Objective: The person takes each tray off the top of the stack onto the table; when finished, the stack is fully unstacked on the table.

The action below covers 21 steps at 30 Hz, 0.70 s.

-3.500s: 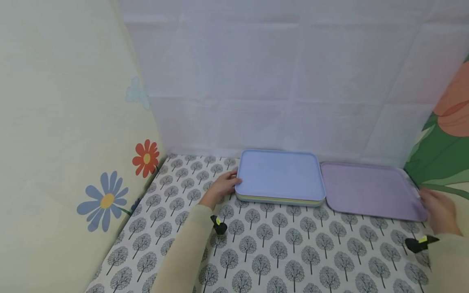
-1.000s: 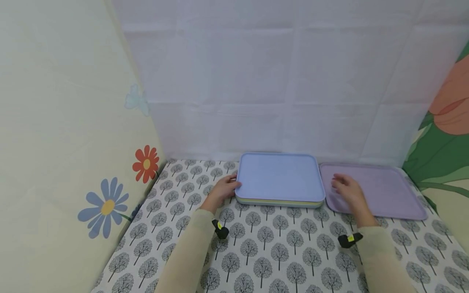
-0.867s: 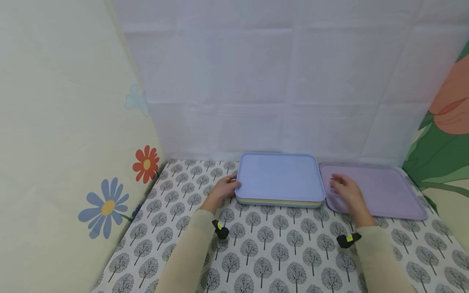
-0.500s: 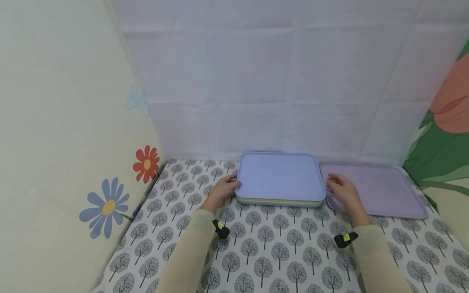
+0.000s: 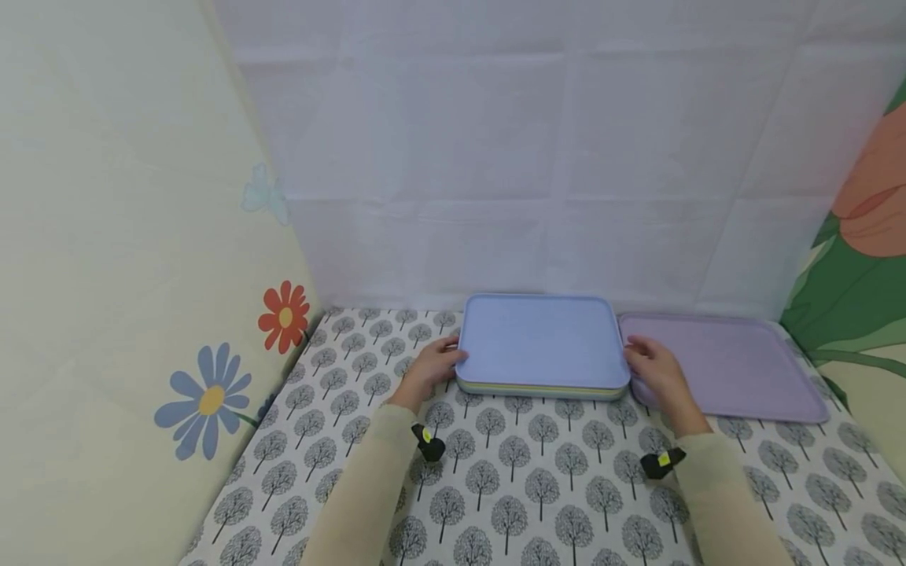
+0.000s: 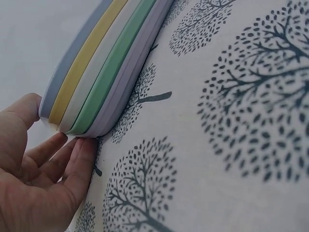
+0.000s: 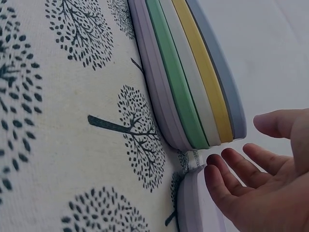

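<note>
A stack of rectangular trays stands at the back of the table, with a light blue tray (image 5: 539, 339) on top. Under it, yellow (image 6: 85, 67), white (image 6: 99, 60), green (image 6: 113, 65) and lilac (image 6: 129, 65) tray edges show. My left hand (image 5: 429, 368) grips the stack's left side, thumb at the blue rim and fingertips by the lowest trays. Beside the right end of the stack, my right hand (image 7: 270, 176) holds nothing. Its thumb and fingers are spread, with a small gap to the tray edges in the right wrist view.
A separate lilac tray (image 5: 736, 369) lies flat to the right of the stack, partly behind my right hand. White cloth (image 5: 439, 157) hangs right behind the trays. Flower-printed panels (image 5: 127, 275) flank the table, whose cloth (image 5: 538, 472) has a tree print.
My right hand has left the far end of the separate lilac tray and come leftward over it to the stack's right edge. My left hand has stayed at the stack.
</note>
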### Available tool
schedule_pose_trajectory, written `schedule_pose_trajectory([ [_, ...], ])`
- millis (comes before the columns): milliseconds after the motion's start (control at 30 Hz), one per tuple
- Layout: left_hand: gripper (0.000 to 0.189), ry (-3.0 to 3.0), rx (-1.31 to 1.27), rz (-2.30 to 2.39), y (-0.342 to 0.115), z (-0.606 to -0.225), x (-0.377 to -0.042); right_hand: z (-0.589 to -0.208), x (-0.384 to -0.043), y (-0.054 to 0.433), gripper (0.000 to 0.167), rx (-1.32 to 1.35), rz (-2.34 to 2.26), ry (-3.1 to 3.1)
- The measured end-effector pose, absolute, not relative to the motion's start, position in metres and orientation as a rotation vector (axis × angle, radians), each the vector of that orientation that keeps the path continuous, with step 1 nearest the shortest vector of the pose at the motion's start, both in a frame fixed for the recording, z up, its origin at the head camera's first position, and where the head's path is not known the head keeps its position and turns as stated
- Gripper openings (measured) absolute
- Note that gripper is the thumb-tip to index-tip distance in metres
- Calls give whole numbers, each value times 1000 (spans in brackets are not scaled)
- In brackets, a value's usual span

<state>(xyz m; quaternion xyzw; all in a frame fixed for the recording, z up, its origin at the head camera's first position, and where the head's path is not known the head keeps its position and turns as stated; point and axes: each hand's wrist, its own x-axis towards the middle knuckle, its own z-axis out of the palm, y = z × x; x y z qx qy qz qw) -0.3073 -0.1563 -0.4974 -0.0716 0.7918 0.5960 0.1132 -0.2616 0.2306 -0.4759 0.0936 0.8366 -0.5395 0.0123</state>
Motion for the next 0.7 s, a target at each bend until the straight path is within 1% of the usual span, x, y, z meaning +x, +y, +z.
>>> schedule_pose_trajectory([
  [200,59,2344,-231,1732,-156,-496,-305,-477,-261,230,56,228,-1669,2580],
  [333,57,2354,-232,1731,-154,-493,-302,-478,-261,229,57,242,-1634,2583],
  [700,54,2385,-272,1743,-150,-490,-300,-488,-264,230,54,217,-1585,2624],
])
